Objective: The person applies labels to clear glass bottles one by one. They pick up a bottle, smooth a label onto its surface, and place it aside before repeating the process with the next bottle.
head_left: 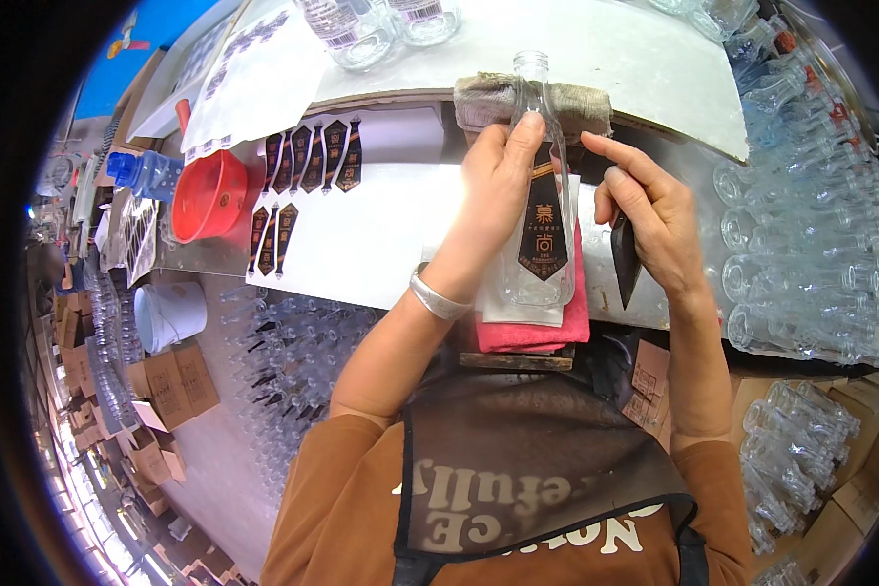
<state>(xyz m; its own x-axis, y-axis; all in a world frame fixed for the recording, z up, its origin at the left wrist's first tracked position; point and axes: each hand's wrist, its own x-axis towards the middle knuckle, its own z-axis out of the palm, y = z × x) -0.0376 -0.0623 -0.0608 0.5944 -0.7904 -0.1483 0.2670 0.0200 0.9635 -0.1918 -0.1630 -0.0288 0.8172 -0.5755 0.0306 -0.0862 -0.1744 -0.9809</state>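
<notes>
In front of me lies a clear glass bottle (508, 286), its neck resting on a rolled cloth (588, 102). A black tie-shaped label (543, 230) with gold marks sits on its flat face. My left hand (503, 176) grips the bottle below the neck, thumb on top. Just right of it, my right hand (659, 215) is curled around a dark, flat, pointed scraper-like piece (625, 262), with its index finger stretched toward the bottle. Under the bottle's base are white paper and a folded red cloth (527, 337).
Several similar labels (311, 161) lie on a white sheet (381, 234) at left, beside a red basin (208, 200). Glass bottles (801, 264) crowd the right side, and more (293, 361) stand on the floor. Two bottles (356, 39) are on the raised white board (596, 49).
</notes>
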